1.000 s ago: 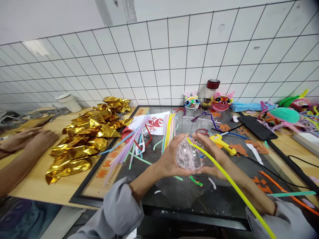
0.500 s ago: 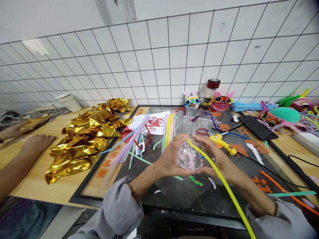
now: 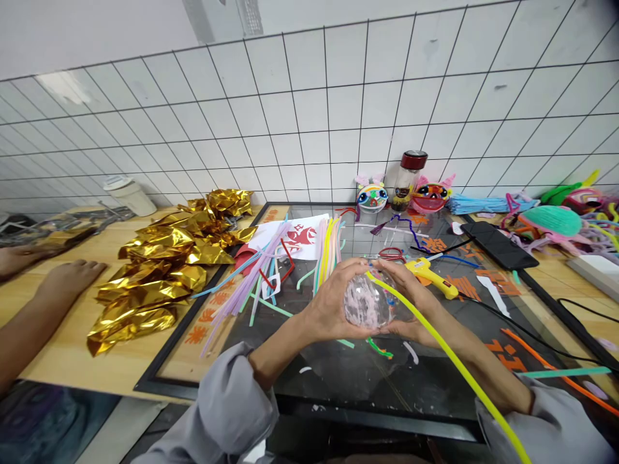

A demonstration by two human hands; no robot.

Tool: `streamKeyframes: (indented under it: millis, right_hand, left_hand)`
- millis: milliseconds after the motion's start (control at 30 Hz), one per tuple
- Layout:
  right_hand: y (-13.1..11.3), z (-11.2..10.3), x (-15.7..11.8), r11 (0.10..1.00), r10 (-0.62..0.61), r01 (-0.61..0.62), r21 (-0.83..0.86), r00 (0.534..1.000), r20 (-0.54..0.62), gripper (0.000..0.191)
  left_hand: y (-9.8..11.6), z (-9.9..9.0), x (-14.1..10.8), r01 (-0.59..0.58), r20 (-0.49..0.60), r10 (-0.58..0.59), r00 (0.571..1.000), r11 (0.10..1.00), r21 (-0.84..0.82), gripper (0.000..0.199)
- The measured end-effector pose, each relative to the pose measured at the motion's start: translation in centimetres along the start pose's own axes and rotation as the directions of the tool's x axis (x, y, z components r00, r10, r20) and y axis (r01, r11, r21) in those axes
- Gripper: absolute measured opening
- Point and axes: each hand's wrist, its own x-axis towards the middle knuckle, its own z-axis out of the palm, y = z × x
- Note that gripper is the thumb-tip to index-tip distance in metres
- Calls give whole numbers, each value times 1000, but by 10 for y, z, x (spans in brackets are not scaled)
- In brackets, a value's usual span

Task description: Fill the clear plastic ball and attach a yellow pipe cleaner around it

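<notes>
A clear round ball [image 3: 366, 303] with pinkish-white strands showing through it is held above the dark board. My left hand [image 3: 331, 306] wraps round its left side, thumb at the top. On the other side my right hand [image 3: 420, 306] grips it, fingers at the top and underneath. A long yellow strip [image 3: 449, 351] starts at the top of the ball, crosses over my right hand and trails down past my right forearm. Just behind my right hand lies a yellow glue gun [image 3: 432, 277].
Gold foil [image 3: 159, 258] and another person's hands [image 3: 70, 280] are at left. Purple strips [image 3: 251, 283] and paper [image 3: 309, 240] lie mid-left. Behind stand a bottle [image 3: 406, 180] and two decorated balls [image 3: 371, 195]. A phone [image 3: 500, 245] and a green-pink craft [image 3: 556, 221] sit right.
The yellow strip's loose lower part has swung to the right. Both hands still hold the ball, which has turned or shifted only slightly.
</notes>
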Motion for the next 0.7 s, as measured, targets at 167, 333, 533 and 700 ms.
streamKeyframes:
  millis: [167, 333, 533, 700]
  right_hand:
    - [-6, -1, 1, 999, -1, 1, -42, 1000, 2, 92]
    - [-7, -2, 1, 998, 0, 0, -64, 1000, 0, 94]
    - [5, 0, -2, 1000, 13, -13, -24, 1000, 0, 101]
    - [0, -1, -1, 997, 19, -18, -69, 1000, 9, 99]
  left_hand:
    - [0, 0, -2, 49, 34, -50, 998, 998, 34, 108]
    - [0, 0, -4, 35, 29, -37, 999, 996, 79, 116]
    - [-2, 0, -3, 12, 36, -16, 999, 994, 110, 109]
    - [-1, 0, 0, 7, 28, -9, 1000, 998, 58, 102]
